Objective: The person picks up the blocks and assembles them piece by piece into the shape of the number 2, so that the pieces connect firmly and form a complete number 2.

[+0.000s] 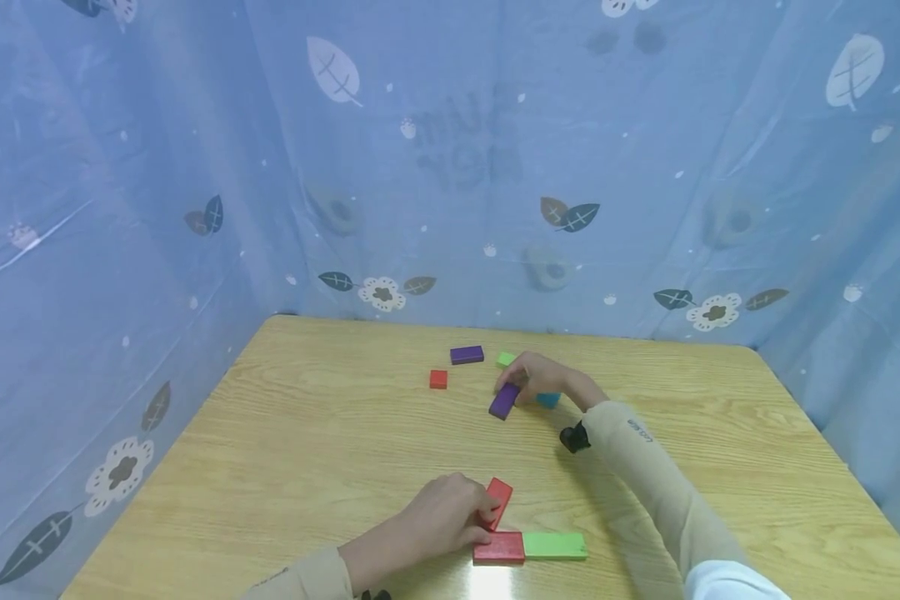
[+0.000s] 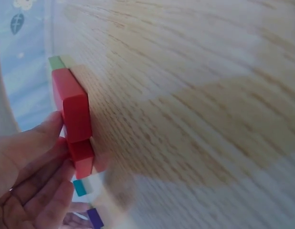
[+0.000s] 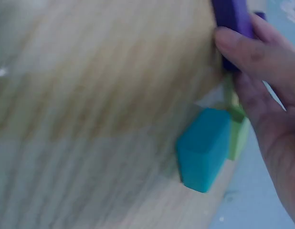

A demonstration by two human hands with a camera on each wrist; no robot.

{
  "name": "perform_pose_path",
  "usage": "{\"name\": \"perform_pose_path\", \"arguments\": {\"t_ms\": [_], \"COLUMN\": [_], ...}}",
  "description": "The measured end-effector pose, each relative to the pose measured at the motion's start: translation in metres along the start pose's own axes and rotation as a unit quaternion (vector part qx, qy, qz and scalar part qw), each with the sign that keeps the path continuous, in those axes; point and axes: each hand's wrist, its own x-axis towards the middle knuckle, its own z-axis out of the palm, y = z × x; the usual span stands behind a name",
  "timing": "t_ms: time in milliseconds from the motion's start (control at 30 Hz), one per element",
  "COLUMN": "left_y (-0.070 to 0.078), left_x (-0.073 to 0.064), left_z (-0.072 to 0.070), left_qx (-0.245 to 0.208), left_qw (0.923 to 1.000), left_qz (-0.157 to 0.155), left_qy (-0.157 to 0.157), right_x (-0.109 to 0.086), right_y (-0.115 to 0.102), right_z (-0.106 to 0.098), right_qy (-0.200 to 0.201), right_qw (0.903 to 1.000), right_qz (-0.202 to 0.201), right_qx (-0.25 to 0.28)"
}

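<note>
In the head view my left hand (image 1: 446, 512) is at two red blocks near the front of the table. Its fingers grip the slanted red block (image 1: 500, 493), while the thumb lies against the other red block (image 1: 498, 550). That one stands end to end with a long green block (image 1: 555, 546). Farther back, my right hand (image 1: 540, 377) pinches a purple block (image 1: 503, 402) between thumb and fingers. Beneath this hand, a blue block (image 3: 205, 150) and a light green block (image 3: 239, 138) show in the right wrist view.
Toward the back of the wooden table (image 1: 330, 400) lie a second purple block (image 1: 467, 355) and a small red block (image 1: 438, 379). A blue patterned curtain (image 1: 450, 167) hangs behind the table and along both sides.
</note>
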Motion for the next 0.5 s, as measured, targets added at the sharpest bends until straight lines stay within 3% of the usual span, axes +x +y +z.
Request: {"name": "perform_pose_path", "arguments": {"t_ms": [267, 500], "left_y": [0.005, 0.003], "left_x": [0.002, 0.001], "left_z": [-0.001, -0.002], "left_qx": [0.02, 0.015], "left_qw": [0.9997, 0.9999], "left_qz": [-0.005, -0.002], "left_qy": [-0.01, -0.001], "right_x": [-0.008, -0.018], "right_y": [-0.001, -0.008], "right_z": [0.005, 0.002], "right_qy": [0.049, 0.061], "right_qw": [0.9969, 0.9968], "right_qz": [-0.013, -0.02], "right_qx": [-0.061, -0.047]}}
